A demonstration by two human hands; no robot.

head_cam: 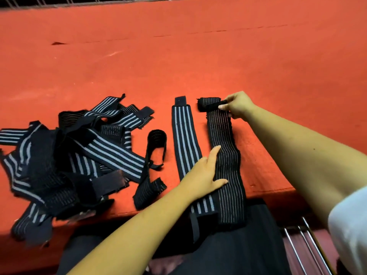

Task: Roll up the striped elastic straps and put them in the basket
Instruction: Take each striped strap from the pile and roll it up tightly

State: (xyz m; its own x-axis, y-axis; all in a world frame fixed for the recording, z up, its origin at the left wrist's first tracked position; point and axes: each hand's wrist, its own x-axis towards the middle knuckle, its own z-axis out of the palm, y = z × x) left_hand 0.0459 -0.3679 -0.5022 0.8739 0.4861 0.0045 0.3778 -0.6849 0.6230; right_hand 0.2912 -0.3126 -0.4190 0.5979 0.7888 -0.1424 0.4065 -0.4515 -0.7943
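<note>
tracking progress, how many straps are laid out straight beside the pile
2. The bold-striped strap lies under the left hand; the thin-striped strap lies just right of it, its far end rolled up and gripped by the right hand. The tangled pile may hide more.

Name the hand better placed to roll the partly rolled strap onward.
Right. The right hand grips the started roll at the far end of the strap; the left hand lies flat lower down, pinning it.
</note>
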